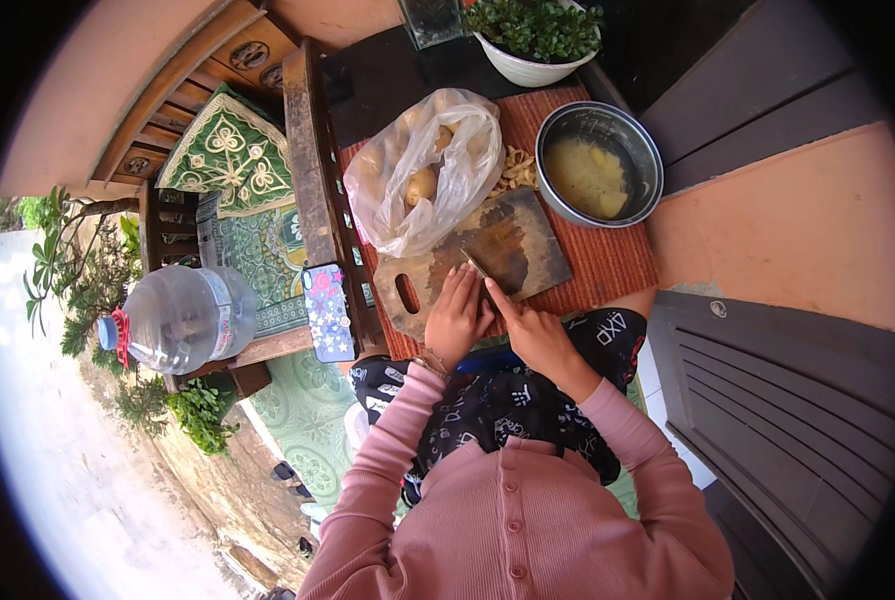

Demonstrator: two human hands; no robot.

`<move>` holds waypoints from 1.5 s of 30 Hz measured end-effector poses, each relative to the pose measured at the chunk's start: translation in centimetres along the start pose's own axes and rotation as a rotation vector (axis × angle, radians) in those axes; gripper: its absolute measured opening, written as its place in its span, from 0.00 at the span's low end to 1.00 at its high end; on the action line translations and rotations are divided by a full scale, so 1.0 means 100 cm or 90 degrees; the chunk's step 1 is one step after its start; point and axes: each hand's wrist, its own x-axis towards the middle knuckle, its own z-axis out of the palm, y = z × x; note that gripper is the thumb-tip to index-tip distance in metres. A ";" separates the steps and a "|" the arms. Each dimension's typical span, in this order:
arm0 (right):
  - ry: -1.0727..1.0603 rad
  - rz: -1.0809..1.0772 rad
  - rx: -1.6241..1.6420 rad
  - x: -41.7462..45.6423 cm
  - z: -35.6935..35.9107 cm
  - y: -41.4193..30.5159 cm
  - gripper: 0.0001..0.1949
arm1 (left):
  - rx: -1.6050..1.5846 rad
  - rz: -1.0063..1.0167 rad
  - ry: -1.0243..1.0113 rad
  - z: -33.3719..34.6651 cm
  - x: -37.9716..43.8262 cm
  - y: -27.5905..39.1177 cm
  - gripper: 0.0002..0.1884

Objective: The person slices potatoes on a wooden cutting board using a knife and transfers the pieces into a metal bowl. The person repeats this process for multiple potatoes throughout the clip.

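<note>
A wooden cutting board (526, 232) with a handle slot and dark wet patches lies before me. My right hand (534, 330) grips a knife (474, 262), its index finger stretched out along the blade; the handle is hidden under the hand. My left hand (459, 311) rests over the near part of the board, fingers straight and close together, their tips beside the blade. Whether anything lies beneath them is hidden. A clear plastic bag (447, 187) of unpeeled potatoes overlaps the board's far left edge. Peelings (519, 169) lie behind the board.
Right of the peelings stands a metal pot (545, 191) holding peeled potatoes in cloudy water. An orange-red woven mat (605, 262) lies underneath. A potted plant (537, 34) stands at the back. Left are a phone in a star-patterned case (329, 315) and a large plastic water bottle (181, 319).
</note>
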 end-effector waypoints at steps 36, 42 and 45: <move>0.015 0.085 0.218 -0.008 0.007 0.004 0.31 | -0.011 -0.003 0.048 0.003 -0.001 0.001 0.21; 0.003 0.099 0.187 -0.007 -0.001 0.002 0.31 | -0.013 -0.007 0.049 0.003 -0.002 0.000 0.21; 0.029 0.087 0.194 -0.005 -0.002 0.007 0.31 | -0.017 -0.018 0.054 0.004 -0.003 0.000 0.22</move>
